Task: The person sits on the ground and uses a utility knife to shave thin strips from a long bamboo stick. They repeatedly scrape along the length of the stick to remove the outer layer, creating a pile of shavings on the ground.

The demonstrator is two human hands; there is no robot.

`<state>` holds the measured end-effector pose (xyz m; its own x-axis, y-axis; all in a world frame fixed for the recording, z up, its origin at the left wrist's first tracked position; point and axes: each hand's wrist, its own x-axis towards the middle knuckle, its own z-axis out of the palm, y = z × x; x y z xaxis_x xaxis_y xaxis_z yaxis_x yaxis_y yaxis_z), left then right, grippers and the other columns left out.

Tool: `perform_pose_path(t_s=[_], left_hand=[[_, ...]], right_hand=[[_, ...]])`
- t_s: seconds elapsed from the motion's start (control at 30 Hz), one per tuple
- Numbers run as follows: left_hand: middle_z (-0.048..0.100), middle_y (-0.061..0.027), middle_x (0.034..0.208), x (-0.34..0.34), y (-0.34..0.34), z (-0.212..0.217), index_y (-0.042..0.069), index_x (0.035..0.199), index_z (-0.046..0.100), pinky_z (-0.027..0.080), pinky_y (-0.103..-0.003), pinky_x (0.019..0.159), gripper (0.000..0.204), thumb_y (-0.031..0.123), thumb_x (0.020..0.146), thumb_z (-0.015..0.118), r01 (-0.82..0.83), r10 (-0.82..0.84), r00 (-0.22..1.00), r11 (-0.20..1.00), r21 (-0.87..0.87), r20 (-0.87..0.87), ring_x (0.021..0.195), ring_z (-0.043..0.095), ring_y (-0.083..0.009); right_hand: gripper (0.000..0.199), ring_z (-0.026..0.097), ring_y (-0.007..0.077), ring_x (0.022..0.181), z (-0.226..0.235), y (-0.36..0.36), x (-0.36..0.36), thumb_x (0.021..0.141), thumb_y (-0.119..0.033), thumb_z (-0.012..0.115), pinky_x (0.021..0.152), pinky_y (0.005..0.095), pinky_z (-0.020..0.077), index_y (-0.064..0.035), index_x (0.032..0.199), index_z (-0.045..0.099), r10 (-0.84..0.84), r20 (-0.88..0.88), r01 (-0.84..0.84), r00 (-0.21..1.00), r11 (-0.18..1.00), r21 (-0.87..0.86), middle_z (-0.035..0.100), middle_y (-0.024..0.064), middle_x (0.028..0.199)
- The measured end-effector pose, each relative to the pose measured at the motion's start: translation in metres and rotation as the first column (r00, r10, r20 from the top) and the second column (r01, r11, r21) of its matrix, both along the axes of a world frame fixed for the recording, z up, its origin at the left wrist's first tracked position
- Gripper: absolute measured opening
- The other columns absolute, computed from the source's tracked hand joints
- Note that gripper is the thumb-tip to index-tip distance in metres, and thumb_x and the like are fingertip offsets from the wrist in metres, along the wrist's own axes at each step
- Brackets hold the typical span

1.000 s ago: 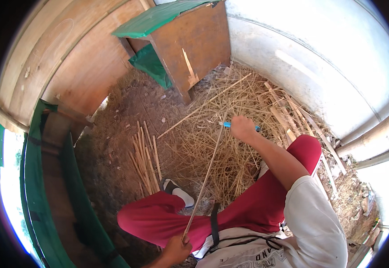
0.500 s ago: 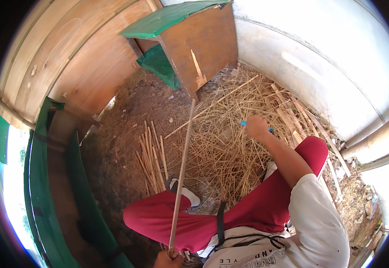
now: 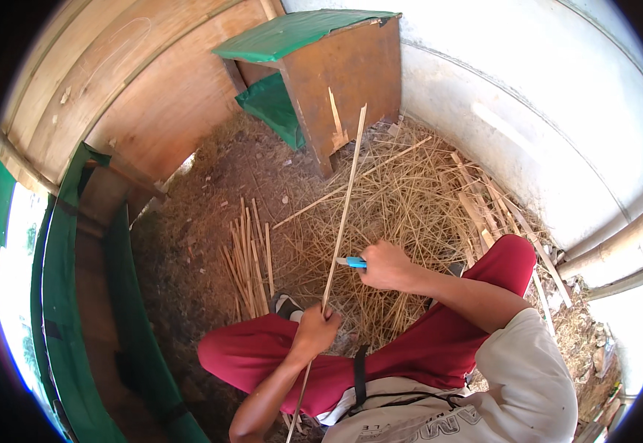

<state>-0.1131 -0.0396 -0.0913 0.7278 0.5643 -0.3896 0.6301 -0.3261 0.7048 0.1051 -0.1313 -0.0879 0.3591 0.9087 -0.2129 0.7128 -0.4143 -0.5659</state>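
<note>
My left hand (image 3: 315, 332) is closed around a long, thin bamboo strip (image 3: 346, 203), which slants up and away past my lap. The strip's lower end runs down beside my left forearm. In my right hand (image 3: 388, 266) is a blue utility knife (image 3: 356, 263), its short blade pointing left. The blade tip lies at the strip, a little above my left hand; whether it cuts into it I cannot tell. Pale shavings (image 3: 388, 288) cover the ground beneath both hands.
Several split strips (image 3: 249, 258) lie bundled left of the shavings. More wood pieces (image 3: 476, 214) lie at the right by a white wall (image 3: 498, 111). A brown wooden cabinet (image 3: 354, 81) with a green top stands ahead. Green-covered shelving (image 3: 67, 295) lines the left side.
My left hand has moved up from the lower edge, along with the strip, which has shifted right. My right hand has brought the knife left and down to the strip.
</note>
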Motion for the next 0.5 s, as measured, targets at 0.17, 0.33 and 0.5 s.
perform_pose_path(t_s=[0.17,0.33,0.5], left_hand=[[0.059,-0.0264,0.07,0.035,-0.001,-0.011,-0.005,0.078,0.055,0.047,-0.046,0.064,0.019,0.012,0.084,0.058,-0.02,0.023,1.0,0.991,0.136,-0.019,0.071,0.062,-0.0425],[0.056,-0.025,0.067,0.044,-0.005,-0.026,-0.004,0.077,0.053,0.046,-0.047,0.065,0.02,0.014,0.083,0.059,-0.012,0.013,1.0,0.983,0.186,-0.002,0.069,0.06,-0.0425],[0.062,-0.0313,0.086,0.043,-0.012,-0.012,-0.006,0.095,0.058,0.05,-0.049,0.079,0.022,0.012,0.083,0.059,0.031,-0.013,0.993,0.989,0.146,-0.119,0.092,0.062,-0.0484]], right_hand=[[0.017,0.069,0.0373,0.067,-0.012,-0.004,-0.003,0.076,-0.011,0.066,0.059,0.0454,0.0555,0.0054,0.078,0.068,0.041,0.045,-0.041,0.998,0.999,-0.005,0.066,0.023,0.074],[0.014,0.067,0.0358,0.062,-0.015,-0.003,0.003,0.072,-0.007,0.065,0.055,0.0447,0.0545,0.006,0.074,0.066,0.017,0.112,-0.019,0.994,1.0,0.018,0.064,0.0214,0.069],[0.012,0.068,0.0346,0.066,-0.023,0.001,0.011,0.071,-0.007,0.065,0.057,0.0451,0.0545,0.0043,0.074,0.067,-0.012,0.182,0.008,0.983,1.0,0.023,0.065,0.0211,0.072]])
